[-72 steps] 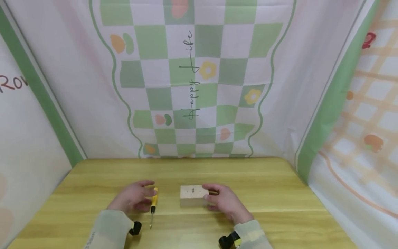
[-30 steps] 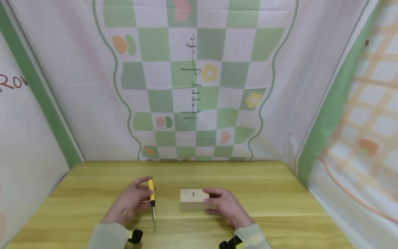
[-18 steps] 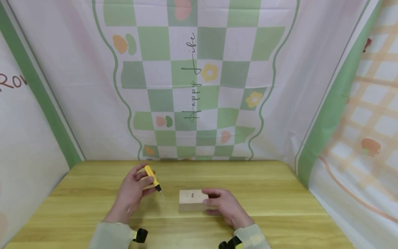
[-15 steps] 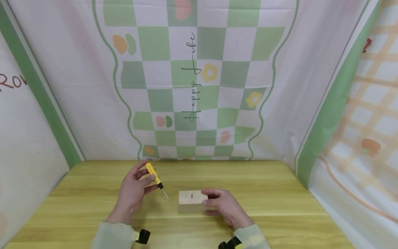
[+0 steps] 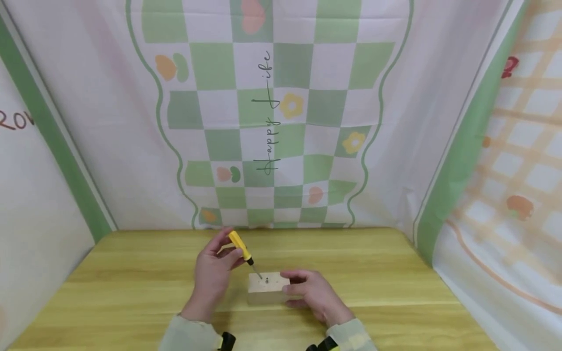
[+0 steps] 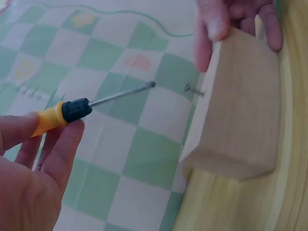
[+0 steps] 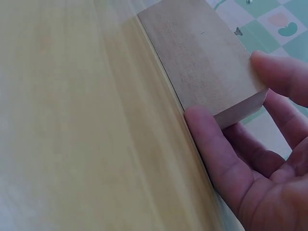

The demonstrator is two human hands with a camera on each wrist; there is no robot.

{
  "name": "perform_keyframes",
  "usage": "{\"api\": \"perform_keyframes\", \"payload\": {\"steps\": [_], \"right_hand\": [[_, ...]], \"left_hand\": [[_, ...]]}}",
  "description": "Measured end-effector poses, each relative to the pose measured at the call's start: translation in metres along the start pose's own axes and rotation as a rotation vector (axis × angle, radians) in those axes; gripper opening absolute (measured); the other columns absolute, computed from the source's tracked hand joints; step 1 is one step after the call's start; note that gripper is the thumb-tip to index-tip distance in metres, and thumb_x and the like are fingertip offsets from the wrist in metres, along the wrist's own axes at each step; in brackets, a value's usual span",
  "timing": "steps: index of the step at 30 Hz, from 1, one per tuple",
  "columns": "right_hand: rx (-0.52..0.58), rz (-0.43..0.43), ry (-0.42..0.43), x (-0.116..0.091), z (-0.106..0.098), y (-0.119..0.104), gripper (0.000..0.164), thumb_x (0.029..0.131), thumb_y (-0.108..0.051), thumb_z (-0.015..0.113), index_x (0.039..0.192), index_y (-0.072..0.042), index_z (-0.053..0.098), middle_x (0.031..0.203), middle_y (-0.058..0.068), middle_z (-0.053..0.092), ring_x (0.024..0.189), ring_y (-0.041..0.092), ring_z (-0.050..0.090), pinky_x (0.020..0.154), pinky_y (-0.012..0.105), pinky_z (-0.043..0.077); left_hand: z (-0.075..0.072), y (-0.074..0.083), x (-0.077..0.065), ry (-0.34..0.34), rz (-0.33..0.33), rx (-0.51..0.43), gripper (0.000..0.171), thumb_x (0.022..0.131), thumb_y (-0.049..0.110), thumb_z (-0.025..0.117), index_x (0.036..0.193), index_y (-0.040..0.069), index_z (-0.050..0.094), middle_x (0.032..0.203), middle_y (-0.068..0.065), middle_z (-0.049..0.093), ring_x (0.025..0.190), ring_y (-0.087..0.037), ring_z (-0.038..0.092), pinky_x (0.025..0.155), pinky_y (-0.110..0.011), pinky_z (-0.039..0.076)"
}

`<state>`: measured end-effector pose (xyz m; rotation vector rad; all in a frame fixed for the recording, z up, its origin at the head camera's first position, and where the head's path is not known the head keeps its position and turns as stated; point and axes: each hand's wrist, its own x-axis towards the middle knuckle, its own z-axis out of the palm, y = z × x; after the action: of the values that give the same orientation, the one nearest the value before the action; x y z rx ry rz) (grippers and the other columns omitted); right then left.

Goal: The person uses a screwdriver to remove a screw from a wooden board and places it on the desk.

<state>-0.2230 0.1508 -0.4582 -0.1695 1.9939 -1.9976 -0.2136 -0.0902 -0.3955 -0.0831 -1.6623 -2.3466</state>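
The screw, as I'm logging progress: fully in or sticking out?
Sticking out: the left wrist view shows the screw with its head and some shank clear of the wooden block.

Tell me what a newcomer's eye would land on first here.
First, probably the big green-and-white checkered backdrop behind the table, with "Happy Life" lettering running sideways up its middle. Next, the yellow-handled screwdriver in the left hand, its tip just apart from a screw. That screw stands up from the wooden block, which the right hand holds at its right end.
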Motion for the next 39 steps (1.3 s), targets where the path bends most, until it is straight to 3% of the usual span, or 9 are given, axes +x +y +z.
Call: {"api": "perform_keyframes", "payload": {"steps": [6,15,33,39], "right_hand": [[0.014,0.007,0.0,0.001,0.001,0.0,0.047,0.084,-0.001,0.076,0.129,0.003,0.063,0.121,0.017,0.059,0.097,0.028,0.064,0.078,0.046,0.058],[0.008,0.03,-0.002,-0.001,0.0,-0.003,0.046,0.085,-0.003,0.076,0.129,0.002,0.063,0.123,0.017,0.058,0.098,0.027,0.062,0.08,0.046,0.058],[0.011,0.001,-0.006,-0.001,0.0,0.001,0.047,0.085,-0.002,0.075,0.13,0.004,0.062,0.122,0.017,0.059,0.098,0.029,0.063,0.08,0.046,0.058],[0.001,0.009,-0.01,-0.001,-0.001,0.0,0.047,0.086,-0.003,0.075,0.13,0.003,0.062,0.123,0.017,0.059,0.101,0.029,0.062,0.08,0.047,0.058]], "left_hand": [[0.011,-0.004,-0.004,-0.056,0.024,0.084,0.048,0.086,-0.016,0.067,0.13,0.004,0.065,0.114,-0.017,0.059,0.094,-0.024,0.067,0.078,-0.039,0.058],[0.016,-0.009,-0.005,-0.062,0.046,0.126,0.044,0.087,-0.013,0.067,0.127,0.005,0.068,0.114,-0.017,0.061,0.095,-0.025,0.066,0.079,-0.037,0.058],[0.02,-0.015,-0.011,-0.104,0.308,0.305,0.042,0.082,-0.004,0.077,0.123,0.004,0.071,0.106,-0.012,0.067,0.094,-0.027,0.068,0.076,-0.029,0.058],[0.022,-0.016,-0.014,-0.166,0.402,0.37,0.045,0.083,-0.005,0.076,0.125,0.009,0.07,0.108,-0.007,0.065,0.098,-0.027,0.066,0.079,-0.031,0.058]]}}
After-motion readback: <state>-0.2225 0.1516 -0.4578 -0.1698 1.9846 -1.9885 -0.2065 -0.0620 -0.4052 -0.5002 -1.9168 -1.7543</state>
